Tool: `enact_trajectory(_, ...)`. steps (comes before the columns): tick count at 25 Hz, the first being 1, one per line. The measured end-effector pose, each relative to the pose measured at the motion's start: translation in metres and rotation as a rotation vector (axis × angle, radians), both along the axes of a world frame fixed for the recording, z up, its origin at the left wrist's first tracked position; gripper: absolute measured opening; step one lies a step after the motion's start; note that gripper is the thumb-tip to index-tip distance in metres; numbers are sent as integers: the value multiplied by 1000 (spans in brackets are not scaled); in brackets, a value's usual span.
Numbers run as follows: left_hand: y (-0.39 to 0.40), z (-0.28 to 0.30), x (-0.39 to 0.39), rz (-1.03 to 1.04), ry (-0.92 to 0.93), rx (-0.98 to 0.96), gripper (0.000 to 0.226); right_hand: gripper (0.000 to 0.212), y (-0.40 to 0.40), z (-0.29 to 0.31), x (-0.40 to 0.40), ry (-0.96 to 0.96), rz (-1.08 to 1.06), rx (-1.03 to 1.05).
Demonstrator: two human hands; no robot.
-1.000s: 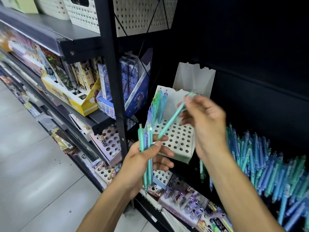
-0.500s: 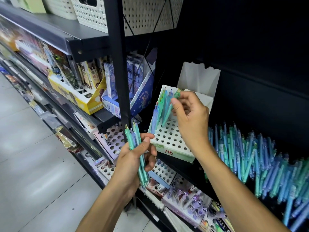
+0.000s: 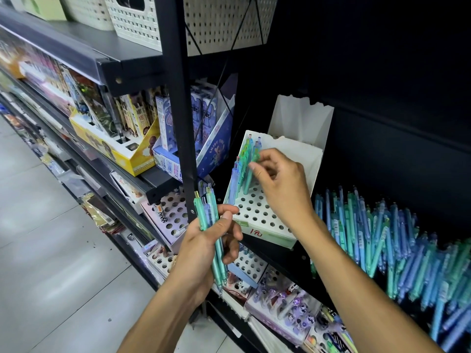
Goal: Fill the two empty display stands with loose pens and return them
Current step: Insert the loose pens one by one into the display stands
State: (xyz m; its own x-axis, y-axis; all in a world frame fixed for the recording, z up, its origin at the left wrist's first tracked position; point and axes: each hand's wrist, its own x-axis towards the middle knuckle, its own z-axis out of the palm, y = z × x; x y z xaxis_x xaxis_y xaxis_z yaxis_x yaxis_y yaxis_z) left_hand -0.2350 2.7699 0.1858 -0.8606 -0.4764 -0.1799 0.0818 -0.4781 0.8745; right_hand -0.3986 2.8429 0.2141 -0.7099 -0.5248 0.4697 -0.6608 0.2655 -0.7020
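A white display stand (image 3: 265, 217) with a grid of holes sits tilted on the dark shelf. Several green and blue pens (image 3: 242, 169) stand in its left rows. My right hand (image 3: 283, 184) hovers over the stand, fingertips pinching the top of a green pen (image 3: 251, 171) that stands in a hole. My left hand (image 3: 209, 248) is below and to the left, closed around a bundle of teal and blue pens (image 3: 212, 225) held upright. A second white stand (image 3: 300, 118) stands behind the first, only its back panel showing.
A heap of loose blue and green pens (image 3: 382, 245) lies on the shelf to the right. A black upright post (image 3: 183, 110) rises just left of the stand. Boxed stationery (image 3: 122, 143) fills the left shelf. Other perforated stands (image 3: 173, 215) sit on the lower shelf. Grey floor lies at left.
My right hand carried a green pen from mid-air to the stand and set it in a hole among the standing pens. The left hand with its bundle shifted slightly left.
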Motion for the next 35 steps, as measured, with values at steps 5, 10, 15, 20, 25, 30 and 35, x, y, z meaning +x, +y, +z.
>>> enact_trajectory(5, 1, 3, -1, -24, 12, -22, 19, 23, 5, 8, 12, 111, -162, 26)
enact_trajectory(10, 4, 8, -2, -146, 47, -28, 13, 18, 22, 9, 56, -465, 281, -33)
enact_trajectory(15, 10, 13, -3, -223, 53, -64, 17, 10, 30, 16, 55, -695, 265, -138)
enact_trajectory(20, 7, 21, -3, -243, 95, -102, 20, 16, 30, 29, 48, -802, 257, -300)
enact_trajectory(25, -1, 5, 1, -77, -22, -65, 24, 13, 35, 46, 26, -648, 83, -558)
enact_trajectory(30, -12, -6, 8, 153, -75, 37, 22, 18, 27, 32, 23, -253, -24, -285)
enact_trajectory(35, -11, -4, 10, 134, -65, 13, 22, 21, 13, 8, 24, -113, -30, -220)
